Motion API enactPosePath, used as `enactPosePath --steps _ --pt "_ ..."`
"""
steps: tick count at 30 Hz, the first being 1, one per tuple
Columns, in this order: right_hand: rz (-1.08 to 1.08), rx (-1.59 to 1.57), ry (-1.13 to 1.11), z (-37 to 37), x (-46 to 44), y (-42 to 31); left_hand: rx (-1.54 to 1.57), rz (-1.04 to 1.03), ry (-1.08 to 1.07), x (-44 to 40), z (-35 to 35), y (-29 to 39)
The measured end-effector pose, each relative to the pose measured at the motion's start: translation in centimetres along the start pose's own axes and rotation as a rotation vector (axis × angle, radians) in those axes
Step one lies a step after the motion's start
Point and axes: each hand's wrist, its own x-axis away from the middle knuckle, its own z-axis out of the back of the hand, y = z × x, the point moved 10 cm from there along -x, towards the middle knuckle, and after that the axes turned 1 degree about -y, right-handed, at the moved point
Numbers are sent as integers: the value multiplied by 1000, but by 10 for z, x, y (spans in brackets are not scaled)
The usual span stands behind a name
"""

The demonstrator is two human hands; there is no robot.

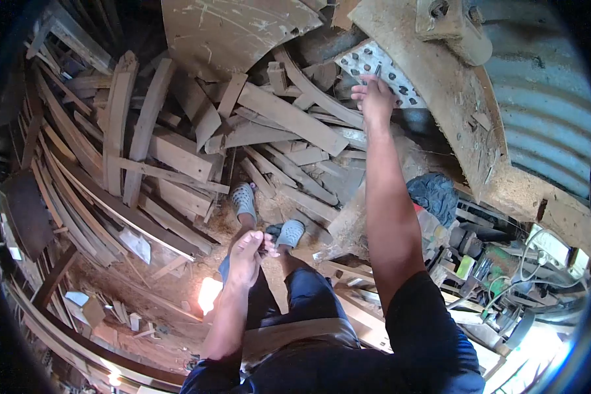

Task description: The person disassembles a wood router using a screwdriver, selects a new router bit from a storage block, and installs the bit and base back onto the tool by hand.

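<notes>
Right hand (374,97) at perforated white board (408,97), left hand (248,257) curled; cannot tell whether either holds anything.

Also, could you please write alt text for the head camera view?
A person's right hand reaches to a white, dark-spotted panel; the left hand, fingers curled, is held before the body. Wood pieces lie heaped beyond their clogs.

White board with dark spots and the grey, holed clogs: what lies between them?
A jumbled heap of brown wooden planks, seen in the head view.
</notes>
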Motion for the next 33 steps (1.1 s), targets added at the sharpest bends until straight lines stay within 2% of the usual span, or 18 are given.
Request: enactPosePath --steps 5,9,13,16,18,23,25,26,27,29,30,31,32,33 --pt "5 72 15 -1 -16 9 -34 -11 -70 2 -21 16" --pt "-197 -292 -43 -6 -17 17 -3 -17 -81 7 -31 22" --pt "-411 -1027 -99 -30 -28 25 -24 15 -114 18 -34 21" --pt "-270 -560 195 -11 -33 24 -25 97 -144 33 -40 16" --pt "-241 -441 248 -11 -37 17 -47 127 -170 42 -45 13" --pt "-214 -406 105 -25 -50 16 -138 104 -217 64 -56 19" --pt "-242 -488 2 -34 -31 22 -124 94 -234 78 -68 26" --pt "-267 -546 -53 -39 -12 22 -119 102 -251 85 -79 30" --pt "-378 -620 -116 -36 23 10 -114 109 -274 89 -91 32" --pt "-33 -75 -312 -14 103 -52 -103 64 -286 93 -106 32" --pt "-8 -234 -264 -8 159 -49 -97 44 -292 96 -114 32" --pt "168 -66 -273 14 225 -87 -117 46 -309 98 -127 30" --pt "74 -107 -442 26 277 -85 -187 26 -310 103 -145 30" --pt "129 -49 -453 54 323 -104 -260 9 -311 113 -168 30"
